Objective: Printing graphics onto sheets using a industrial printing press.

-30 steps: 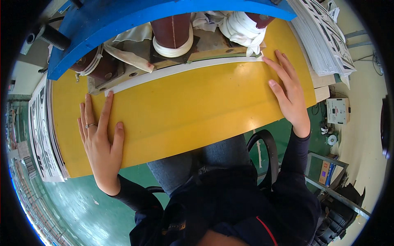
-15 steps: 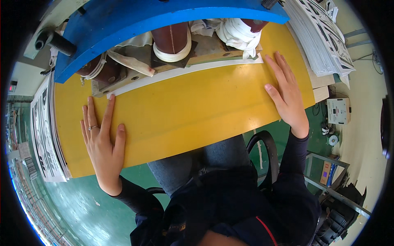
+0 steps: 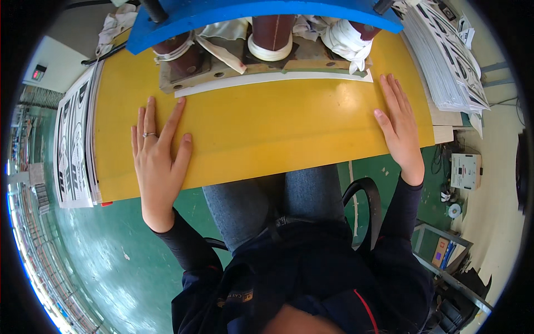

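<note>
My left hand [image 3: 158,158] lies flat with fingers spread on the yellow tabletop [image 3: 278,128], a ring on one finger. Its index fingertip meets the left end of a white sheet [image 3: 267,82], of which only a narrow strip shows. At the other end of that strip, my right hand [image 3: 399,125] rests open on the tabletop, fingertips beside the sheet's corner. Behind the strip's front edge sits a heavy metal block [image 3: 233,69], which hides the rest of the sheet. Neither hand holds anything.
Above the block, a blue plate [image 3: 267,12] spans the dark red posts [image 3: 272,33], some wrapped in white cloth [image 3: 347,42]. Stacks of printed sheets stand at left [image 3: 75,145] and right [image 3: 442,61]. A black chair armrest [image 3: 367,206] is beside my lap.
The view has shifted, so the table and press appear farther right and higher. Both hands stay open at the ends of the white strip, with little visible movement against the table.
</note>
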Available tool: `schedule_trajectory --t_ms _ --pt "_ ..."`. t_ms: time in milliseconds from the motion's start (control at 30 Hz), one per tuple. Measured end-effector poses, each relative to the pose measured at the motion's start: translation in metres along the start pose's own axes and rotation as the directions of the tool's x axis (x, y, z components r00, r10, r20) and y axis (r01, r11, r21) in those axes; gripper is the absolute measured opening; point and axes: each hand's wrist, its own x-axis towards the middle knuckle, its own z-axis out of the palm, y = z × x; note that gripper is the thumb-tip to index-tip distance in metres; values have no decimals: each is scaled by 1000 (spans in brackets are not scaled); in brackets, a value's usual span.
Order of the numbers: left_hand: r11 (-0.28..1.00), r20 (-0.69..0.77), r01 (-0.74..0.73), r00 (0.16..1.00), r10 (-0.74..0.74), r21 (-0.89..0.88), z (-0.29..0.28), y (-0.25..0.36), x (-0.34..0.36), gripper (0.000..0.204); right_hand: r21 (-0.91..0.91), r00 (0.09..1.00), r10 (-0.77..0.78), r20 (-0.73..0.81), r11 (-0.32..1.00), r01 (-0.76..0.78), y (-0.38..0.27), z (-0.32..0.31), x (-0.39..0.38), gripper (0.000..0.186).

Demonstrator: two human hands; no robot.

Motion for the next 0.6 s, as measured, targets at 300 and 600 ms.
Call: schedule_trajectory --t_ms 300,600 --pt "1000 -46 18 999 -18 4 -3 8 -6 48 10 999 -7 -37 1000 7 4 1 -4 62" --pt "998 -116 15 993 -22 -64 -1 7 -9 42 182 994 63 -87 982 -46 -2 -2 -6 57"
